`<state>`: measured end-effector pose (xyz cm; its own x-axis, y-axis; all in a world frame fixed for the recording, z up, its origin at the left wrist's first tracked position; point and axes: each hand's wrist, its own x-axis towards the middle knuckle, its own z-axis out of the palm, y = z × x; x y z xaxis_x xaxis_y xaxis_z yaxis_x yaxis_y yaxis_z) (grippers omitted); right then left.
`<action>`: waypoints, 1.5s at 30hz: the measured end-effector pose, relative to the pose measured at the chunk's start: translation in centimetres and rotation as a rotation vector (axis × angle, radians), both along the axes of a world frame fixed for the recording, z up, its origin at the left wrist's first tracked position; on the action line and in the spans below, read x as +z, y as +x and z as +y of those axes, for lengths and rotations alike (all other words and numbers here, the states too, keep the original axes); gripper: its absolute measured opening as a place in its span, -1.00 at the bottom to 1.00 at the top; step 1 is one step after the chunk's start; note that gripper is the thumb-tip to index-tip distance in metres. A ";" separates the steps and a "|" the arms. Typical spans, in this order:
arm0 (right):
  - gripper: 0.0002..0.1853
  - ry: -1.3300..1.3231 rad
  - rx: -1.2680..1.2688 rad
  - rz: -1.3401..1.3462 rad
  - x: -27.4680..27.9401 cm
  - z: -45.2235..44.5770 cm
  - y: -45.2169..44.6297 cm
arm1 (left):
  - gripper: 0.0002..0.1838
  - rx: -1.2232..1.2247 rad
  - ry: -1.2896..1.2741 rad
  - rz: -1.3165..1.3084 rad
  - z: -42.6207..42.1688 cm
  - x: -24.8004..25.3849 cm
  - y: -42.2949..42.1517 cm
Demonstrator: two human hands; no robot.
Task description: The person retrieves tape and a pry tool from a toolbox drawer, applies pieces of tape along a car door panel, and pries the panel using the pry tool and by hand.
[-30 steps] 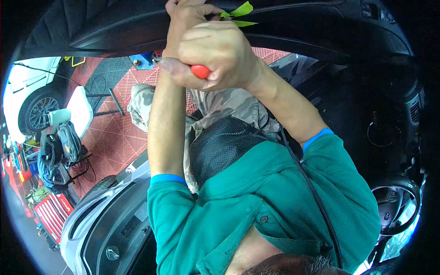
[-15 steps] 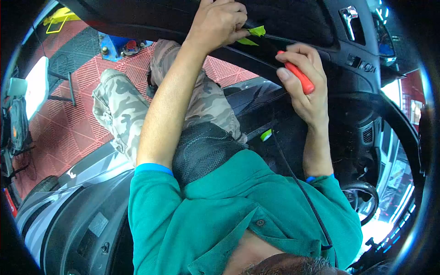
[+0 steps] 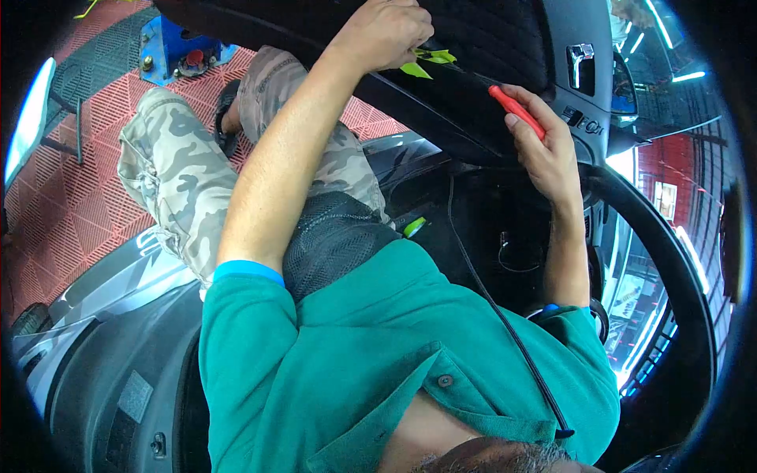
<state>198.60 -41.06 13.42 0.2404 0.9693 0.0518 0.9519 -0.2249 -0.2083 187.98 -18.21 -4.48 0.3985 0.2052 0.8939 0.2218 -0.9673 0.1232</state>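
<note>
My right hand [image 3: 546, 146] is closed around the red handle [image 3: 516, 110] of a hand tool. Its thin shaft is hard to make out against the dark door panel [image 3: 465, 102]. Up at the panel, my left hand [image 3: 386, 35] has its fingers bent and pressed together. What they hold, if anything, is hidden. Bright yellow-green tape strips [image 3: 436, 57] stick out just beside the left fingertips, between the two hands.
A chrome door handle [image 3: 581, 67] and window switches [image 3: 585, 122] lie right of my hands. A green tape roll [image 3: 414, 227] rests by my hip. A black cord [image 3: 493, 303] crosses my chest. Blue metal equipment [image 3: 169, 51] stands on the red tiled floor [image 3: 95, 205].
The view has shifted, so the door panel sits farther left and higher. My right hand with the red-handled tool is slightly farther from my left hand, which keeps its place by the tape.
</note>
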 end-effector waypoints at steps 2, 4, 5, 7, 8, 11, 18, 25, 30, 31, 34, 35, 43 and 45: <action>-0.59 0.061 0.147 -0.172 0.0 -0.6 0.3 | -0.92 -0.013 -0.025 -0.017 0.1 0.1 0.6; -0.60 0.067 0.142 -0.187 -0.6 -1.2 0.7 | -0.92 -0.031 -0.041 -0.038 0.3 0.1 1.1; -0.60 0.073 0.140 -0.195 -0.8 -1.5 0.6 | -0.93 -0.040 -0.044 -0.052 0.3 0.0 1.2; -0.61 0.078 0.124 -0.254 -1.2 -1.9 -0.1 | -0.93 -0.029 -0.040 -0.062 0.4 -0.2 1.5; -0.61 0.079 0.116 -0.282 -1.5 -2.1 -0.4 | -0.93 -0.008 -0.032 -0.057 0.3 -0.2 1.6; -0.61 0.104 0.152 -0.362 -2.5 -2.5 -1.3 | -0.94 0.006 -0.024 -0.070 0.2 -0.2 1.4; -0.65 0.124 0.196 -0.392 -1.6 -1.1 -2.3 | -0.93 0.014 -0.010 -0.111 0.4 -0.6 2.0; -0.65 0.081 0.145 -0.340 -0.4 -0.4 -2.5 | -0.95 -0.026 0.007 -0.153 0.3 -0.7 1.7; -0.64 0.100 0.158 -0.358 -1.0 -0.2 -2.6 | -0.96 -0.020 0.020 -0.157 0.5 -0.7 1.6; -0.64 0.097 0.158 -0.355 -1.1 -0.2 -2.6 | -0.96 -0.025 0.021 -0.153 0.5 -0.8 1.6; -0.65 0.092 0.160 -0.355 -1.3 0.1 -2.6 | -0.96 -0.029 0.021 -0.132 0.2 -0.4 1.0; -0.65 0.089 0.161 -0.363 -1.4 0.2 -2.7 | -0.96 -0.025 0.015 -0.121 0.1 -0.3 1.0; -0.68 0.018 0.238 -0.527 -0.6 2.6 -3.9 | -0.94 0.037 0.005 -0.035 0.1 0.0 1.1; -0.68 -0.019 0.272 -0.578 -0.3 3.3 -4.5 | -0.93 0.023 0.015 -0.072 0.1 -0.1 1.2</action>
